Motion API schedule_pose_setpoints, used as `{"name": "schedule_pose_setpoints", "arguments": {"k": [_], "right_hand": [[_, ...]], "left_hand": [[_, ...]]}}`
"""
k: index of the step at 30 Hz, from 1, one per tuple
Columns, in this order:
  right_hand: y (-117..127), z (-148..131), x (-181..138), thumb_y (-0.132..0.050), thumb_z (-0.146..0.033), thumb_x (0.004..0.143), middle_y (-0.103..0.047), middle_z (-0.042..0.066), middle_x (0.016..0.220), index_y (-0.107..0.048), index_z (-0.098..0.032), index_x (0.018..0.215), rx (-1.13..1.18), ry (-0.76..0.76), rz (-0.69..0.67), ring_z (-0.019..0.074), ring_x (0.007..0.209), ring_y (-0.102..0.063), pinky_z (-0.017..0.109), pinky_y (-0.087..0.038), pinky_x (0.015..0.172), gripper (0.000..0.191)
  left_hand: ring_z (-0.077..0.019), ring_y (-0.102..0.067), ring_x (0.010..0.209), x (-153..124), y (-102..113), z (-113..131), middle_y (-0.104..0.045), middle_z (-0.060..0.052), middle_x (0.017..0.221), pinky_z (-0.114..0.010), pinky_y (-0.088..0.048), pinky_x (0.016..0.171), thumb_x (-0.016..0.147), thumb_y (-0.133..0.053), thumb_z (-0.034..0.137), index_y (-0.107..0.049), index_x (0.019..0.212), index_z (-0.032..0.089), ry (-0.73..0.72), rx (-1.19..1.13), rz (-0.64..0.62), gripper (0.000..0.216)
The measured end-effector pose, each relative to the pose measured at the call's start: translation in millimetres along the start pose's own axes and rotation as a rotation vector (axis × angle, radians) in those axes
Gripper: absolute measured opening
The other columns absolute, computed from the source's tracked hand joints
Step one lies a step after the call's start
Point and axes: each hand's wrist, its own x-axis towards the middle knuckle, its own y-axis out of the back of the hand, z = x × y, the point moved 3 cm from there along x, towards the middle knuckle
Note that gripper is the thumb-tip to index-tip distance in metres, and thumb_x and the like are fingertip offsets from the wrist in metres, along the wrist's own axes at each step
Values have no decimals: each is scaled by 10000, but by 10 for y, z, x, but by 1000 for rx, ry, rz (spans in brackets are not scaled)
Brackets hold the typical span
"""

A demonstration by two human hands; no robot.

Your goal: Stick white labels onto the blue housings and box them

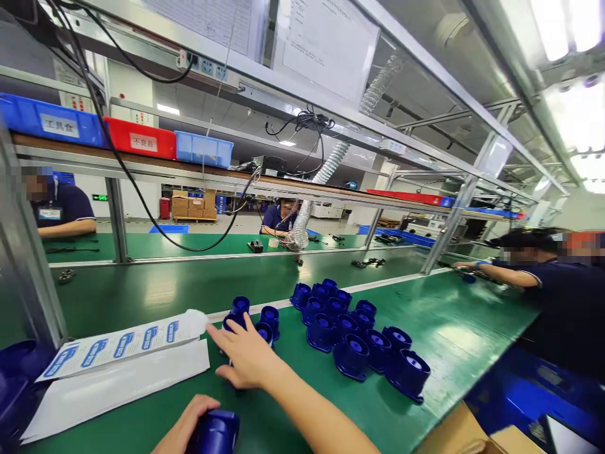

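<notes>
At the bottom of the head view, my left hand (188, 424) is closed around a dark blue round plastic housing (218, 431), partly cut off by the frame's edge. My right hand (248, 354) reaches forward with fingers spread over a small group of similar blue housings (269, 315), partly covering them. Whether its fingertips touch one I cannot tell. Further right stands a larger cluster of blue housings (351, 354), upright, with round recessed tops. Left of my hands lie a sheet of blue-and-white labels (123, 343) and a blank white strip (127, 384).
The green bench (454, 340) carries it all, with a metal post (28, 265) at left. Overhead, a shelf holds a red bin (139, 137) and blue bins (203, 149); a black cable (137, 205) hangs down. An open cardboard box (456, 435) stands lower right. Co-workers sit around.
</notes>
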Motion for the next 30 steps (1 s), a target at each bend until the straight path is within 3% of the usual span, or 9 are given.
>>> {"name": "schedule_pose_setpoints", "arguments": {"k": [3,5,8,10,16,21,23,25,30], "right_hand": [[28,154,-134,-894,-413,840,-773,132,1333,-389,-254,1667,48,38,121,374,1343,-641,667,-424,1218,982],[46,193,-210,-870,-362,868,-713,170,1416,-546,-234,1562,99,17,283,369,1339,-640,605,-503,1165,777],[46,159,-308,-740,-210,973,-698,225,1319,-750,-164,1177,190,-95,589,334,1165,-703,511,-614,957,210],[26,92,-363,-719,-135,980,-728,159,1101,-745,-182,984,261,-142,708,264,964,-729,417,-628,809,54],[1,-33,-457,-777,-77,930,-706,31,878,-745,-232,936,433,-160,764,146,671,-667,245,-533,528,158],[-70,10,-504,-812,-166,910,-689,26,845,-738,-225,891,573,-330,780,139,591,-617,258,-530,514,97],[-158,14,-539,-785,-204,937,-718,48,906,-746,-234,1041,630,-404,703,160,636,-665,265,-584,559,115],[-270,-9,-591,-738,-233,978,-741,89,1047,-683,-259,1286,712,-465,626,187,734,-723,288,-651,642,314],[-486,-260,-600,-704,-315,972,-583,200,1478,-326,-296,1639,923,-376,513,332,1197,-717,434,-713,864,767]], "left_hand": [[-330,-741,945,-47,3,-93,-704,-58,1152,-501,-641,840,748,-857,623,-386,1487,388,65,-1,37,907],[-312,-710,981,-111,4,-85,-659,-98,1249,-476,-615,873,621,-966,523,-269,1495,334,83,12,84,1133],[-266,-672,993,-159,10,36,-614,-101,1278,-408,-592,857,689,-909,350,-274,1437,306,88,12,151,982],[-237,-653,950,-147,32,161,-609,-71,1220,-364,-582,815,698,-842,219,-323,1412,310,28,43,197,887],[-299,-609,1199,-118,107,314,-546,-82,1307,-424,-542,1029,699,-770,116,-414,1431,341,-334,179,327,844],[-333,-613,1211,-116,127,141,-540,-119,1313,-394,-567,971,671,-933,273,-402,1445,309,-346,102,347,939],[-345,-608,1205,-106,146,138,-543,-130,1282,-434,-554,1003,683,-961,390,-435,1422,295,-371,89,362,912],[-352,-603,1206,-88,155,164,-546,-140,1264,-467,-541,1025,733,-935,487,-455,1418,295,-417,80,358,859],[-355,-635,1144,-59,80,228,-582,-141,1231,-505,-540,1021,692,-950,643,-438,1464,319,-526,73,286,981]]}}
